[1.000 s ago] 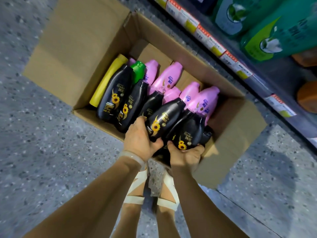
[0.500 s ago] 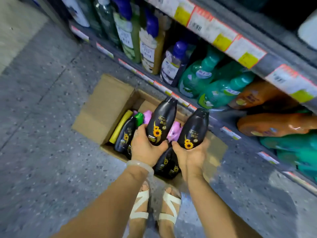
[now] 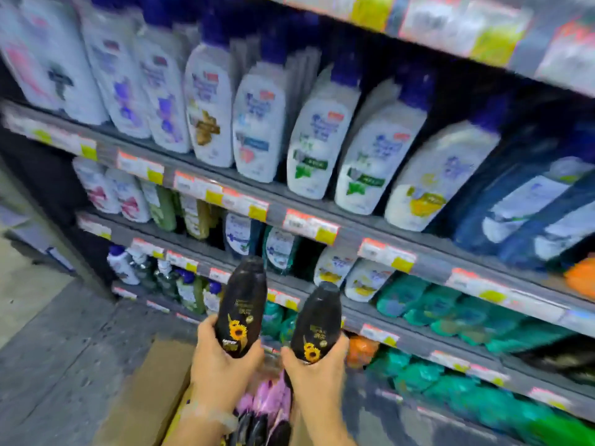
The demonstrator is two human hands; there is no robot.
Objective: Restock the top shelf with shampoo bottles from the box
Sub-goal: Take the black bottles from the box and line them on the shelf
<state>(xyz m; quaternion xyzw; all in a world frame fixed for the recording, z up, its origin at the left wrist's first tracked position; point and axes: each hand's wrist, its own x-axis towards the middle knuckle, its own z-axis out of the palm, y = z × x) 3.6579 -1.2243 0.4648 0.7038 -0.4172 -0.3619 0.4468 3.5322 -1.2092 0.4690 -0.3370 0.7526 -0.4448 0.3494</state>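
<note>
My left hand grips a black shampoo bottle with a sunflower label by its base, held upright. My right hand grips a second black sunflower bottle the same way, just to the right. Both bottles are raised in front of the lower shelves. Below my hands the open cardboard box sits on the floor, with pink bottles and more black ones showing inside. The highest shelf edge runs across the top right, blurred.
A shelf unit fills the view. White bottles with blue caps stand on a high shelf, dark blue bottles to their right. Green bottles and orange ones lie on lower shelves. Price tags line the shelf edges. Grey floor lies at left.
Both hands have lifted the two black bottles out of the box and upward. The view has swung up from the box to the shelves.
</note>
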